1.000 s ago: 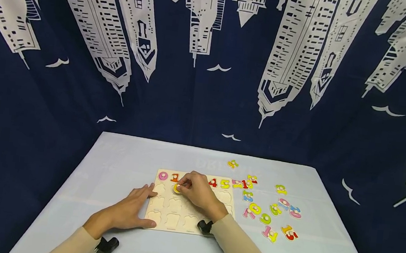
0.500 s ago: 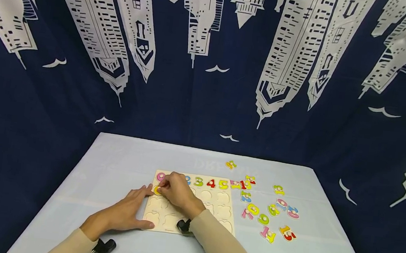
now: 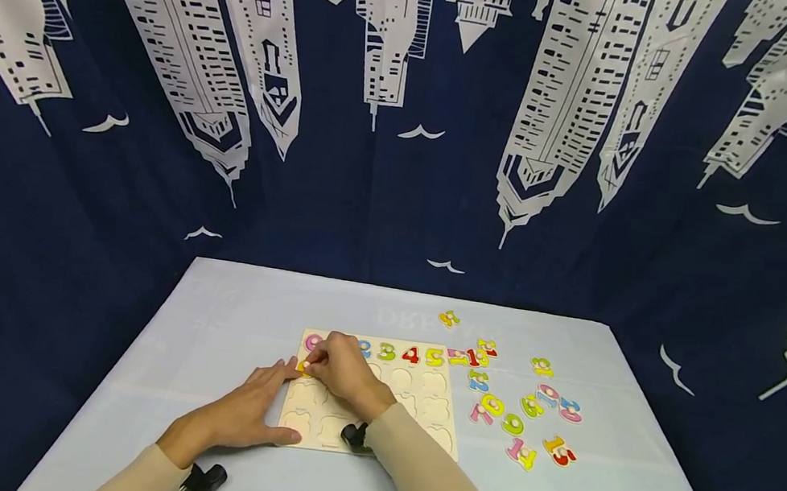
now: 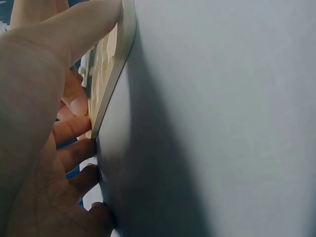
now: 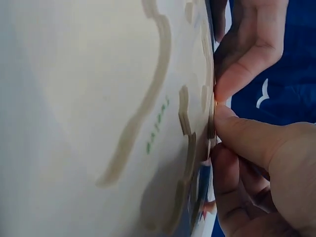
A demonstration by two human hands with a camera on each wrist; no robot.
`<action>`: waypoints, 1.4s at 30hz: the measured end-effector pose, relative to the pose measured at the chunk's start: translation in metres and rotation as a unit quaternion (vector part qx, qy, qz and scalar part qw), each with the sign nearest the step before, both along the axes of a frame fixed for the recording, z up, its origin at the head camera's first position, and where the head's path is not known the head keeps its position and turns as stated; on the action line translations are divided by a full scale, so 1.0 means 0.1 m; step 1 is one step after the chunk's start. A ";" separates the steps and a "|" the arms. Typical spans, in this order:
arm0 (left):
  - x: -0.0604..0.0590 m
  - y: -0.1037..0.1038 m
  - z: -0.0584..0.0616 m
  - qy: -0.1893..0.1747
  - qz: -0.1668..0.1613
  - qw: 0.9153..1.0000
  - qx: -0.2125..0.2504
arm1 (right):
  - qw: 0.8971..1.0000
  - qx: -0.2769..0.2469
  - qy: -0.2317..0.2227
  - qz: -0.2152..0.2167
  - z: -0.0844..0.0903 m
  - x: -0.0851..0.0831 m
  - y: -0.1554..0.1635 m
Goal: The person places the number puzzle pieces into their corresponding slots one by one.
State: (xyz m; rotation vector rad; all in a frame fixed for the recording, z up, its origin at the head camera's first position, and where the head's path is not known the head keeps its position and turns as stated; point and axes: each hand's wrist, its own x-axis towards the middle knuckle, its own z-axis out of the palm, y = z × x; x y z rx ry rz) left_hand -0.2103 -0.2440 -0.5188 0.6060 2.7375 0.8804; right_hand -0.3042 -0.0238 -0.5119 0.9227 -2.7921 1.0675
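Note:
A wooden number puzzle board (image 3: 382, 439) lies on the table, its top row filled with coloured numbers such as the green 3 (image 3: 386, 351) and the red 4 (image 3: 411, 354). My right hand (image 3: 350, 374) pinches a yellow number piece (image 3: 303, 367) at the left end of the second row; fingers cover most of it, so its digit cannot be read. My left hand (image 3: 239, 413) rests along the board's left edge with its fingers extended and thumb (image 4: 94, 24) on the near corner. The right wrist view shows my right thumb (image 5: 247, 136) and fingertips low at the board's surface.
Loose number pieces lie to the right of the board, among them a red-and-orange 15 (image 3: 559, 451) and a pink-and-yellow piece (image 3: 521, 454). One yellow piece (image 3: 449, 318) lies behind it. A dark blue printed cloth (image 3: 368, 210) hangs beyond the white table (image 3: 249, 294).
My right hand has moved left with the yellow number piece, from the second column to the first, and lowered it to the board. The left hand keeps its place.

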 end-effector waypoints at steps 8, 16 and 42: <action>-0.01 0.02 0.00 0.000 0.001 1.000 -0.008 | 1.000 0.009 0.002 0.027 0.01 -0.03 0.08; -0.02 0.03 -0.03 -0.003 0.006 1.000 -0.016 | 0.999 0.003 0.002 0.051 -0.08 -0.04 0.30; 0.00 0.08 0.01 0.001 0.018 1.000 -0.024 | 0.999 0.032 0.021 -0.038 0.22 0.31 1.91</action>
